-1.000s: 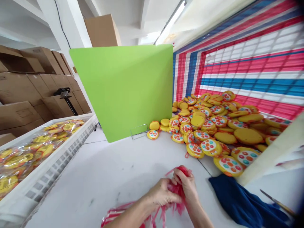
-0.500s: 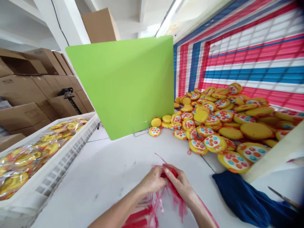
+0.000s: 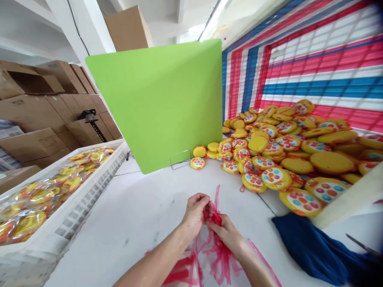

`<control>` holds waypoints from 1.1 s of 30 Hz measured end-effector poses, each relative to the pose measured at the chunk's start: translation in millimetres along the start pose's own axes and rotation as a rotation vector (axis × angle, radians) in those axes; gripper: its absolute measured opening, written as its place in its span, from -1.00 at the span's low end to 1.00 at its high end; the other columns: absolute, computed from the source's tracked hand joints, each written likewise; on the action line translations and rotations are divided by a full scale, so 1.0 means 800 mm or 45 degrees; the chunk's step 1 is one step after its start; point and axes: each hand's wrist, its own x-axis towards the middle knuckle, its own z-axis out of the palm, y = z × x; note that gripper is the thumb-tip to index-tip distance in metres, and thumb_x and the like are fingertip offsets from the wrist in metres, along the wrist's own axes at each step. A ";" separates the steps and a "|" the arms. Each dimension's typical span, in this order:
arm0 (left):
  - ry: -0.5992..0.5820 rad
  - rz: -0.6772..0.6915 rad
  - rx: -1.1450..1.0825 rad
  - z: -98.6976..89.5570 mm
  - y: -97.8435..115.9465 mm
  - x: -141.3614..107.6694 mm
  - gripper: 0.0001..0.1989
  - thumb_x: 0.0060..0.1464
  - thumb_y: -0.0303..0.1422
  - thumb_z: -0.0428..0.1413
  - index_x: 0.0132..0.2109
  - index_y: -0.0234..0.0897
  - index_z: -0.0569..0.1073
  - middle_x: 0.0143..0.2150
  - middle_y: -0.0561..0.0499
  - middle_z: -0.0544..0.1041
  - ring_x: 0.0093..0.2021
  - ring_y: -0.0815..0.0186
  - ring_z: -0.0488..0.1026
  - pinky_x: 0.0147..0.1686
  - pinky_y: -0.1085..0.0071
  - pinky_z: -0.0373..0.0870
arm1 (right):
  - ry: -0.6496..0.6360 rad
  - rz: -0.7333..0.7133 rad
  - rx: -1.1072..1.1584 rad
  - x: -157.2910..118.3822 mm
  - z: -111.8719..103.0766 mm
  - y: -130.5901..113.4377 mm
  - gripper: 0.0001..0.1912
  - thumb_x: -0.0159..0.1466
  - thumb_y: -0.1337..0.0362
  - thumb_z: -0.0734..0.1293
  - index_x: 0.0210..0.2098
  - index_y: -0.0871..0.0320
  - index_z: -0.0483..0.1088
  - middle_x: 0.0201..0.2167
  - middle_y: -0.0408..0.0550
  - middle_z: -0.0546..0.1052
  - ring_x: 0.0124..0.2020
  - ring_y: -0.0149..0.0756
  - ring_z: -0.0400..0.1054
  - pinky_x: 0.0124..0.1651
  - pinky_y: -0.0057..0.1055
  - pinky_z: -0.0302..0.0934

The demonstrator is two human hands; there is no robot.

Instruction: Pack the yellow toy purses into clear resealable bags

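Observation:
Both my hands are together above the white table [image 3: 143,211], working on a bunch of pinkish-red plastic strips. My left hand [image 3: 196,211] pinches the gathered upper part, fingertips closed. Wrapped round the bunch just below and to the right is my right hand [image 3: 229,233], closed on it. The loose ends of the red strips [image 3: 223,263] hang and spread below my right hand, and one end sticks up above. More red strips [image 3: 179,271] lie on the table under my left forearm. A long strip runs beside my right forearm.
A pile of yellow toys [image 3: 287,159] with coloured dots covers the right back. A green board [image 3: 161,103] stands behind a small wire stand [image 3: 179,160]. At left is a white crate [image 3: 98,187] of bagged yellow toys. A dark blue cloth [image 3: 314,251] lies at right.
My left hand has risen and turned upright at the top of the bunch. The strip ends now fan out more below my right hand. The view has shifted slightly.

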 end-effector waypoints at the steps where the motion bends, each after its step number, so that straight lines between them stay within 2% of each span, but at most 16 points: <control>1: -0.011 -0.005 -0.036 -0.003 0.004 0.000 -0.66 -0.33 -0.20 0.31 -0.48 -0.31 0.36 -0.62 0.09 0.43 -0.63 0.44 0.32 -0.56 0.50 0.24 | 0.033 0.012 0.003 0.000 -0.002 -0.001 -0.66 -0.07 0.10 0.45 -0.66 0.16 0.27 -0.78 -0.34 0.15 -0.72 -0.54 -0.02 -0.65 -0.53 -0.11; 5: -0.022 -0.064 -0.122 -0.025 0.020 -0.004 -0.67 -0.33 -0.27 0.33 -0.44 -0.34 0.40 -0.51 -0.02 0.53 -0.48 0.33 0.48 -0.44 0.45 0.35 | 0.146 0.026 0.064 -0.001 -0.010 -0.010 -0.65 -0.05 0.03 0.44 -0.58 0.17 0.34 -0.76 -0.33 0.17 -0.74 -0.54 -0.01 -0.67 -0.53 -0.12; 9: -0.027 -0.143 -0.121 -0.048 0.026 -0.009 -0.71 -0.26 -0.31 0.31 -0.40 -0.36 0.42 -0.46 -0.08 0.56 -0.45 0.27 0.51 -0.46 0.41 0.38 | 0.238 -0.013 0.185 0.000 -0.019 -0.017 -0.58 -0.02 -0.09 0.42 -0.54 0.16 0.33 -0.71 -0.34 0.15 -0.72 -0.57 -0.05 -0.66 -0.54 -0.08; 12: -0.037 -0.156 -0.093 -0.055 0.025 -0.011 -0.73 -0.22 -0.30 0.28 -0.38 -0.37 0.44 -0.43 -0.10 0.56 -0.43 0.26 0.52 -0.43 0.39 0.39 | 0.263 -0.019 0.228 0.000 -0.021 -0.017 -0.56 -0.04 -0.10 0.44 -0.49 0.17 0.40 -0.72 -0.35 0.12 -0.72 -0.58 -0.10 -0.66 -0.55 -0.12; 16: -0.064 -0.087 0.005 -0.049 0.018 -0.014 -0.73 -0.12 -0.27 0.22 -0.30 -0.38 0.45 -0.32 -0.15 0.58 -0.30 0.23 0.53 -0.35 0.39 0.37 | 0.231 -0.017 0.231 0.000 -0.019 -0.015 -0.50 -0.06 -0.09 0.47 -0.37 0.23 0.49 -0.76 -0.38 0.03 -0.71 -0.61 -0.17 -0.65 -0.56 -0.23; 19: -0.107 -0.041 0.144 -0.042 0.014 -0.019 -0.74 -0.09 -0.34 0.19 -0.23 -0.39 0.45 -0.40 -0.12 0.58 -0.42 0.26 0.51 -0.39 0.39 0.33 | 0.200 -0.019 0.239 0.000 -0.021 -0.013 -0.49 -0.02 -0.10 0.44 -0.36 0.25 0.50 -0.77 -0.42 -0.04 -0.71 -0.60 -0.22 -0.64 -0.54 -0.22; 21: -0.123 -0.004 0.222 -0.039 0.014 -0.023 -0.69 -0.06 -0.40 0.17 -0.11 -0.37 0.43 -0.40 -0.08 0.59 -0.40 0.27 0.50 -0.36 0.39 0.32 | 0.167 -0.011 0.238 -0.001 -0.021 -0.012 -0.50 -0.01 -0.10 0.45 -0.37 0.25 0.49 -0.78 -0.41 -0.02 -0.71 -0.59 -0.19 -0.63 -0.52 -0.19; 24: -0.127 0.122 0.395 -0.036 0.015 -0.027 -0.57 0.03 -0.45 0.11 0.09 -0.31 0.34 -0.17 -0.12 0.59 -0.19 0.26 0.49 -0.17 0.36 0.32 | 0.107 -0.009 0.232 -0.002 -0.016 -0.010 -0.51 0.00 -0.10 0.44 -0.37 0.24 0.47 -0.79 -0.38 0.07 -0.72 -0.56 -0.10 -0.62 -0.51 -0.14; 27: -0.173 0.204 0.554 -0.031 0.013 -0.025 -0.54 0.14 -0.41 0.04 0.18 -0.32 0.24 0.03 -0.22 0.49 -0.01 0.22 0.44 -0.02 0.32 0.30 | 0.052 -0.023 0.226 -0.005 -0.006 -0.009 -0.53 0.03 -0.07 0.44 -0.30 0.23 0.47 -0.80 -0.34 0.16 -0.72 -0.55 -0.03 -0.62 -0.52 -0.13; 29: -0.212 0.189 0.572 -0.026 0.009 -0.021 -0.57 0.17 -0.39 0.00 0.18 -0.35 0.24 0.06 -0.25 0.47 0.03 0.22 0.42 0.01 0.32 0.29 | 0.033 -0.028 0.229 -0.007 0.000 -0.009 -0.58 0.04 -0.04 0.45 -0.40 0.22 0.46 -0.81 -0.30 0.20 -0.73 -0.54 0.01 -0.62 -0.52 -0.12; 31: -0.231 0.152 0.581 -0.025 0.006 -0.018 -0.61 0.20 -0.38 -0.03 0.15 -0.37 0.28 0.01 -0.23 0.49 -0.04 0.22 0.46 -0.03 0.32 0.33 | 0.024 -0.023 0.250 -0.009 0.003 -0.010 -0.59 0.02 -0.04 0.46 -0.54 0.21 0.41 -0.81 -0.27 0.22 -0.74 -0.53 0.04 -0.63 -0.52 -0.10; 33: -0.205 0.125 0.608 -0.031 0.007 -0.020 -0.60 0.19 -0.38 -0.03 0.17 -0.35 0.26 -0.05 -0.19 0.51 -0.13 0.25 0.48 -0.09 0.31 0.35 | 0.025 -0.015 0.302 -0.009 0.002 -0.012 -0.58 -0.02 -0.04 0.49 -0.59 0.20 0.37 -0.78 -0.26 0.25 -0.74 -0.55 0.04 -0.64 -0.51 -0.06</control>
